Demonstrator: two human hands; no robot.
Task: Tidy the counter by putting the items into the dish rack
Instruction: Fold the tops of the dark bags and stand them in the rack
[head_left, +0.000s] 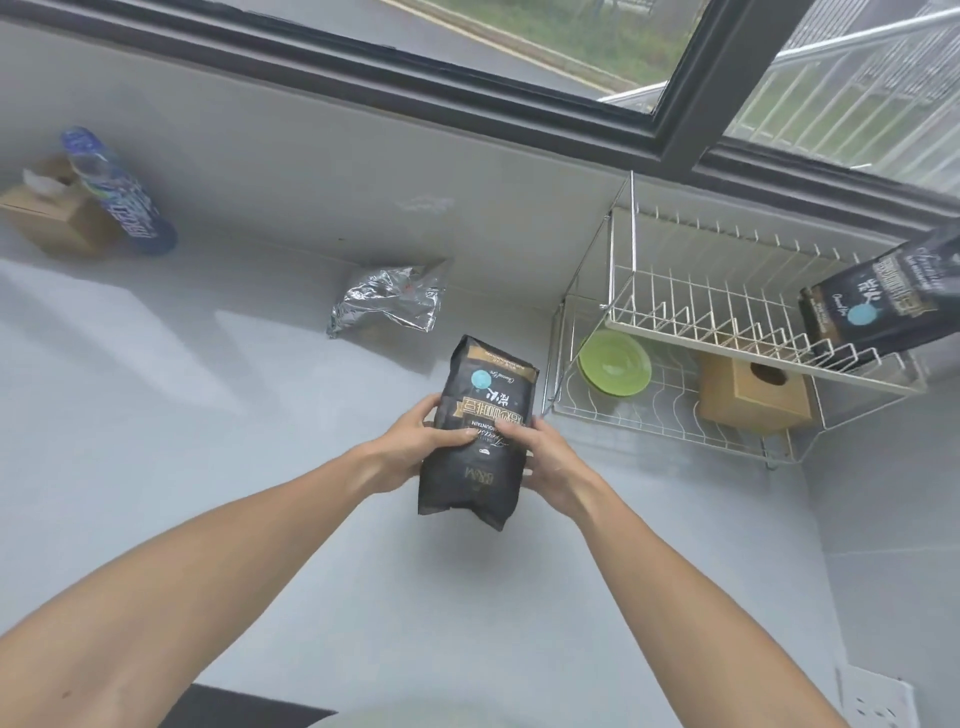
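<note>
A black coffee bag (480, 410) with gold lettering is held above the grey counter (208, 415), upside down to me. My left hand (415, 441) grips its left side and my right hand (545, 457) grips its right side. The white wire dish rack (675, 332) stands to the right, against the wall. A second black coffee bag (883, 301) leans on the rack's upper tier. On the lower tier sit a green bowl (615, 364) and a brown tissue box (753, 389).
A crumpled silver foil bag (389, 301) lies on the counter behind the held bag. At the far left stand a blue-labelled bottle (117, 192) and a brown tissue box (49, 208). A window runs along the wall above.
</note>
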